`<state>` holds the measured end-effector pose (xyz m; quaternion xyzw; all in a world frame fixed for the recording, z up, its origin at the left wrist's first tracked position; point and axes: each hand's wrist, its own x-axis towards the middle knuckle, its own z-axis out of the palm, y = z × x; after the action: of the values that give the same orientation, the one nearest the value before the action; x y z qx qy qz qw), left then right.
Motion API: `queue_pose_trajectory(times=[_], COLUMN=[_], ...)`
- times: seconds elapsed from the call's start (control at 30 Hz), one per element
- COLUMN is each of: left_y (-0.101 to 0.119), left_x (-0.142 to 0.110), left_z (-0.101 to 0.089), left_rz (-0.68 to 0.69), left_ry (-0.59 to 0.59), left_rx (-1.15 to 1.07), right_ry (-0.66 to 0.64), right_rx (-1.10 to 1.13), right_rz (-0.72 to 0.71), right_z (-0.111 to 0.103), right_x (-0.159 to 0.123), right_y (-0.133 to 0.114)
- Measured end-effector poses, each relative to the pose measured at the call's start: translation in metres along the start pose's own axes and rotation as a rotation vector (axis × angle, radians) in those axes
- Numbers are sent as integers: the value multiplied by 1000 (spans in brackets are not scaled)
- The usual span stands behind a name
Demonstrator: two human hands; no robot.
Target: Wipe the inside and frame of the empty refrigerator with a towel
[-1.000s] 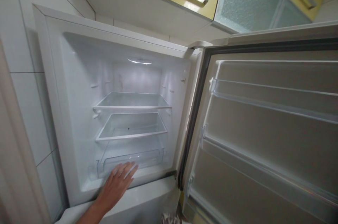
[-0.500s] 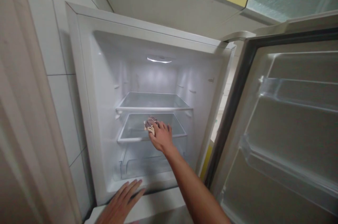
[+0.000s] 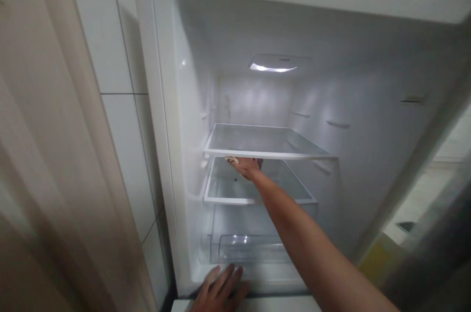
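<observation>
My right hand (image 3: 248,167) reaches into the open fridge (image 3: 162,135), closed around a crumpled patterned cloth (image 3: 231,159). It is over the lower glass shelf (image 3: 272,184), just under the white front edge of the upper glass shelf (image 3: 257,140). Most of the cloth is hidden by the hand. A small dark speck (image 3: 235,179) shows on the lower shelf, left of the forearm. My left hand (image 3: 221,290) has its fingers spread at the fridge's bottom front edge. Its fingertips are slightly blurred, and whether they press on the edge I cannot tell.
A clear drawer (image 3: 250,248) sits below the shelves. The lit lamp (image 3: 274,67) is at the fridge ceiling. Tiled wall (image 3: 125,120) and a beige curtain-like surface (image 3: 55,155) border the left. The blurred door (image 3: 434,253) stands at the right.
The view has come closer to the fridge. My right hand with the cloth has gone deeper along the lower shelf, beneath the upper one. My left hand stays by the bottom edge.
</observation>
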<state>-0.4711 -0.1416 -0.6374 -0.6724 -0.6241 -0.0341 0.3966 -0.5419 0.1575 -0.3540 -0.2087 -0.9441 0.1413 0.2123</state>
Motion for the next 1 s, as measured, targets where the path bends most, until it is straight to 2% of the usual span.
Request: queue_pose_trajectory(times=[0.1, 0.2, 0.3, 0.4, 0.5, 0.57, 0.63, 0.8, 0.9, 1.0], left_y=[1, 1, -3, -7, -7, -7, -9, -17, -17, -13], left_x=[-1, 0, 4, 8, 11, 13, 16, 22, 18, 12], left_z=[1, -6, -21, -38, -50, -55, -56, -46, -31, -16], left_rz=[-15, -48, -60, -68, -80, -68, -37, 62, 34, -27], left_ry=[12, -22, -84, -124, -99, -53, -8, 118, 154, 206], left_rx=[15, -18, -114, -214, -173, -111, -68, -31, -33, -41], right_ry=[-109, -160, -179, -214, -250, -244, -213, -96, -52, -33], right_rx=[-46, -83, -105, -107, -101, -121, -169, -269, -300, -306], right_rz=[-101, -151, -209, -301, -394, -399, -318, 16, 158, 224], right_z=[21, 33, 31, 17, -2, -16, -33, -78, -90, -87], right_x=[16, 12, -14, -54, -95, -117, -133, -155, -154, -142], right_y=[-26, -47, -55, -49, -30, -8, 19, 86, 104, 106])
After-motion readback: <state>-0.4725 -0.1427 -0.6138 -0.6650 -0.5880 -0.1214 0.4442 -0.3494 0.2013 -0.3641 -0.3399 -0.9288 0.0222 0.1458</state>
